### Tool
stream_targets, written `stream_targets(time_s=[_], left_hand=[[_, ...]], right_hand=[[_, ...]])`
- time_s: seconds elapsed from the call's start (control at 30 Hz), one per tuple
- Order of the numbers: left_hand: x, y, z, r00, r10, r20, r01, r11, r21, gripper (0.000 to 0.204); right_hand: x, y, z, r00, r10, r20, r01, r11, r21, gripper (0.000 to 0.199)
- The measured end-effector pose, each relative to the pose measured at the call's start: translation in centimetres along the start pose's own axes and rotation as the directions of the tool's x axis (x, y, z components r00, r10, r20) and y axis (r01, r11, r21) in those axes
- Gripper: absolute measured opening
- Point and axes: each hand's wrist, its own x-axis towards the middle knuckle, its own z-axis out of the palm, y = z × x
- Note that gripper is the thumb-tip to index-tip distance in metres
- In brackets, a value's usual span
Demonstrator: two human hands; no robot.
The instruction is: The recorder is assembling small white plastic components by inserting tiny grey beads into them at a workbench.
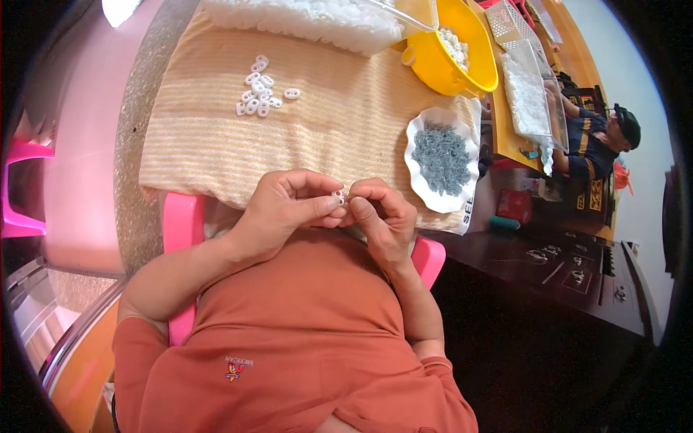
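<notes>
Close to my body, above the near edge of the cloth, my left hand pinches a small white plastic piece between thumb and fingertips. It looks like the oval two-holed pieces on the table. My right hand meets it from the right, thumb and forefinger pressed together at the piece; whatever is between them is too small to make out. Further off to the left lies a loose pile of white oval two-holed plastic pieces. On the right stands a white scalloped dish full of small grey metal springs.
A clear plastic box heaped with white parts stands at the far edge. Beside it is a yellow basket with small white pieces. Striped cloth covers the table. Another person sits at the right, near another clear box.
</notes>
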Motion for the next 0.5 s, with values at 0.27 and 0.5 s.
stream_targets(time_s=[0.27, 0.5], left_hand=[[0.03, 0.05, -0.12, 1.0, -0.021, 0.002, 0.021, 1.0, 0.008, 0.022], [0.12, -0.08, -0.23, 1.0, -0.021, -0.003, 0.021, 1.0, 0.011, 0.022]], right_hand=[[0.32, 0.36, -0.1, 0.995, -0.089, 0.044, 0.094, 0.989, -0.113, 0.009], [0.39, 0.46, -0.14, 0.995, -0.084, 0.054, 0.089, 0.99, -0.111, 0.008]])
